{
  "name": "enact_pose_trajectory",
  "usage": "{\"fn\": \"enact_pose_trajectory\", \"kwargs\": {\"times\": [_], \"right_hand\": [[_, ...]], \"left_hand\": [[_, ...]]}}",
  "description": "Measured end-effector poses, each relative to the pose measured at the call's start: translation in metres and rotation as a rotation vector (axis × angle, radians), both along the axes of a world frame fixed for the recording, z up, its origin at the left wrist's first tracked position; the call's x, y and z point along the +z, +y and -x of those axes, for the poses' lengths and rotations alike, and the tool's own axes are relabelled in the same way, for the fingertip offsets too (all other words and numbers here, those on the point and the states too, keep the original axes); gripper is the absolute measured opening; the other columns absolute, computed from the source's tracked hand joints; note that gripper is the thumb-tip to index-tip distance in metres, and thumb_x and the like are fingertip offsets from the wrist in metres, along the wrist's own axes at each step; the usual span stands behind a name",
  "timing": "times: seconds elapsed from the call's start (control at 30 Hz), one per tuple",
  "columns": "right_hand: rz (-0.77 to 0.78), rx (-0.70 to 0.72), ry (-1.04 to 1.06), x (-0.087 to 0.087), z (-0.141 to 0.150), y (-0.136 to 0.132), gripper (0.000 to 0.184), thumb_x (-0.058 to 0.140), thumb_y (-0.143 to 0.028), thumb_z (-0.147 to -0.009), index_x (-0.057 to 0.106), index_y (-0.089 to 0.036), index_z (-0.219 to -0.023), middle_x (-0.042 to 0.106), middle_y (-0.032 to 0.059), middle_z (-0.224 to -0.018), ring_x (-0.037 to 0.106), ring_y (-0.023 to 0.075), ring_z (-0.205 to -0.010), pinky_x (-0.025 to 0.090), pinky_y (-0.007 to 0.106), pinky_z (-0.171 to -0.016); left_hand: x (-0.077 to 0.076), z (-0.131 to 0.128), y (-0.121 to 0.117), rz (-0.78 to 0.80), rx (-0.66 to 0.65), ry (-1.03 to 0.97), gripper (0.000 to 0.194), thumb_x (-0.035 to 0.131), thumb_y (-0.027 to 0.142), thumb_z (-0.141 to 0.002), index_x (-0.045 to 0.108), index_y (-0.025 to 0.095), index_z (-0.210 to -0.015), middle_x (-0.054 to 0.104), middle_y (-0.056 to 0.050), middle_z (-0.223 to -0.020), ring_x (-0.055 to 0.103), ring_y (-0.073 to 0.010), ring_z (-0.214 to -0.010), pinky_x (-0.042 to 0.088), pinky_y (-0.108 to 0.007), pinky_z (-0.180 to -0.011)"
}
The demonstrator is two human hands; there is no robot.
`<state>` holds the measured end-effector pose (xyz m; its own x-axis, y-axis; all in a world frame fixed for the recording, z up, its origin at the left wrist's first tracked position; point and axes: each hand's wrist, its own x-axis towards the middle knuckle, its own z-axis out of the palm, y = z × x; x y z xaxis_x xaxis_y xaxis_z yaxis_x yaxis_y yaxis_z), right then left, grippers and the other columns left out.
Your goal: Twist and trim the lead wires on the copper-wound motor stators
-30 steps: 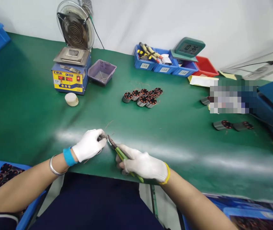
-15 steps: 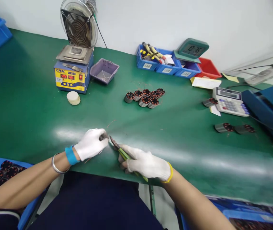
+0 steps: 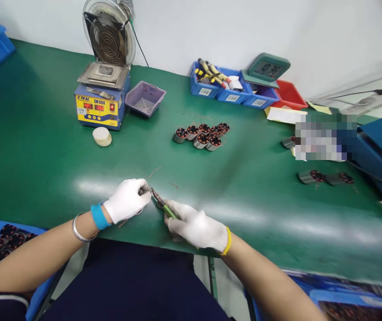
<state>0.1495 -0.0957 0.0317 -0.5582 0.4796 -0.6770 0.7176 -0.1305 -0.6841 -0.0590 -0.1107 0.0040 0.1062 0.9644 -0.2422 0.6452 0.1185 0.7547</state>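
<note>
My left hand, in a white glove, is closed in a pinch near the bench's front edge. What its fingertips hold is too small to make out; a thin copper wire sticks out below the hand. My right hand, gloved too, is wrapped round green-handled cutting pliers. Their dark jaws meet my left fingertips. Two thin wire offcuts lie on the green bench just beyond, one of them a short curled offcut.
Several copper-wound stators stand grouped mid-bench; others lie at right. A soldering pot, round white block and purple tray sit at back left. Blue tool bins and a clock line the wall.
My right hand has shifted slightly left, bringing the plier jaws up to my left fingertips. Less of the green handles shows now. My left hand has hardly moved.
</note>
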Motion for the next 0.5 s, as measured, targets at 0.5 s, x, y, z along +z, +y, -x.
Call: {"fn": "enact_pose_trajectory", "kwargs": {"times": [0.5], "right_hand": [[-1.282, 0.67, 0.115, -0.011, 0.064, -0.011, 0.026, 0.04, -0.038, -0.094, 0.059, -0.023, -0.105, 0.06, 0.0071, -0.11, 0.055, 0.0229, -0.093, 0.041, 0.041, -0.081]], "left_hand": [[-0.018, 0.07, -0.005, -0.166, 0.466, -0.095, 0.04, 0.049, 0.05, -0.084, 0.048, 0.028, -0.117, 0.066, -0.001, -0.116, 0.058, -0.0289, -0.116, 0.041, -0.053, -0.106]]}}
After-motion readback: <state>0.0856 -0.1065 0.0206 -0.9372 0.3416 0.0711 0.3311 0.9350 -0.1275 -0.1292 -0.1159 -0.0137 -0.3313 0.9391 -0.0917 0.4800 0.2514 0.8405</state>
